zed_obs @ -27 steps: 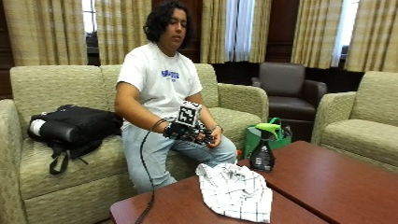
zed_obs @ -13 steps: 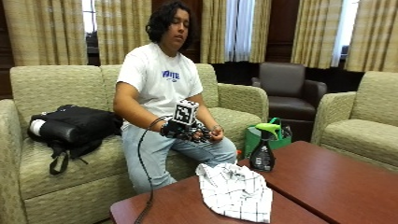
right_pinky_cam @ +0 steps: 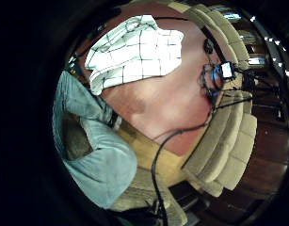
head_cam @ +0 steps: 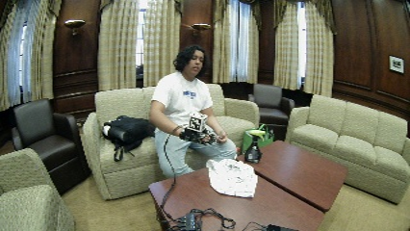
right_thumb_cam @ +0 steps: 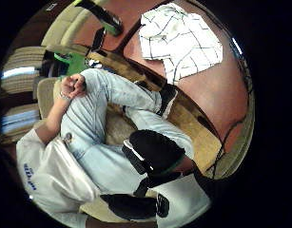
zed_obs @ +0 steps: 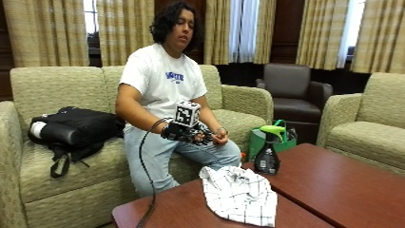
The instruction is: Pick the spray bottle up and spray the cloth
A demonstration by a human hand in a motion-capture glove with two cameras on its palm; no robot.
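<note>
In the outside view, a dark spray bottle point(zed_obs: 268, 156) with a green trigger head stands upright on the near edge of the brown table point(zed_obs: 342, 185). A white checked cloth point(zed_obs: 242, 194) lies crumpled on the table in front of it, a little apart. My gloved right hand point(zed_obs: 185, 132) hovers over the seated person's lap, well short of both, with its fingers relaxed and nothing in them. The bare left hand point(zed_obs: 219, 138) rests beside it. The palm views show the cloth point(right_pinky_cam: 134, 52) on the table point(right_pinky_cam: 167, 103) and the cloth point(right_thumb_cam: 183, 40) beyond the jeans, with the bottle point(right_thumb_cam: 107, 21) farther off.
A green bag point(zed_obs: 255, 144) sits on the floor behind the bottle. A black backpack point(zed_obs: 76, 128) lies on the sofa to the person's side. Cables and a small device point(head_cam: 198, 219) occupy the table's near end. Armchairs point(zed_obs: 361, 128) ring the table.
The gloved hand has shifted only slightly over the lap. Bottle and cloth lie as before.
</note>
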